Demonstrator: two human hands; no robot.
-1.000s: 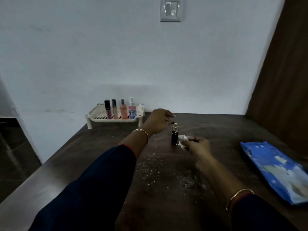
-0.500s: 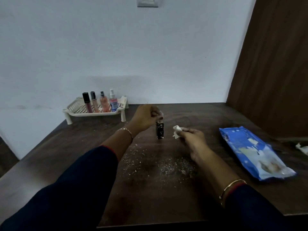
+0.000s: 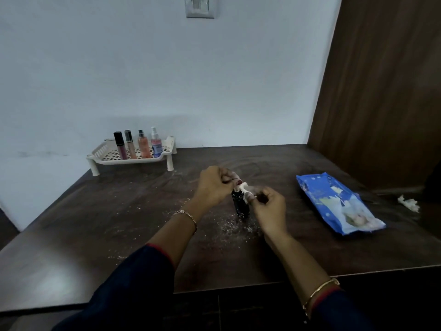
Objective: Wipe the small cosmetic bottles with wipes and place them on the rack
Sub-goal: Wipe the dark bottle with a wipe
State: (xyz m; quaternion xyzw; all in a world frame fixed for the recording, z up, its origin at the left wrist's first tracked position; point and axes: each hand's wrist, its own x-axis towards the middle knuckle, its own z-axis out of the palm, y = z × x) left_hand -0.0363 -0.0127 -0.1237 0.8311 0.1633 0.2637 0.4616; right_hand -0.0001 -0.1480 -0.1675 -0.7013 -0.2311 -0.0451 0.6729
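A single head-worn wide-angle camera looked forward and down across the dark brown wooden table [image 3: 95, 235], close above both forearms, facing the pale blue-white wall [image 3: 167, 68]; a brown wooden panel [image 3: 381, 91] edged its right side.

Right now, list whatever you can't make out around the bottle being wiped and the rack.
Head view only:
- dark bottle: cap hidden by the left hand; label too dark.
- wipe: mostly bunched inside the right hand.
- rack: labels on its four bottles too small to read.
- wall switch: cut off by the top edge.
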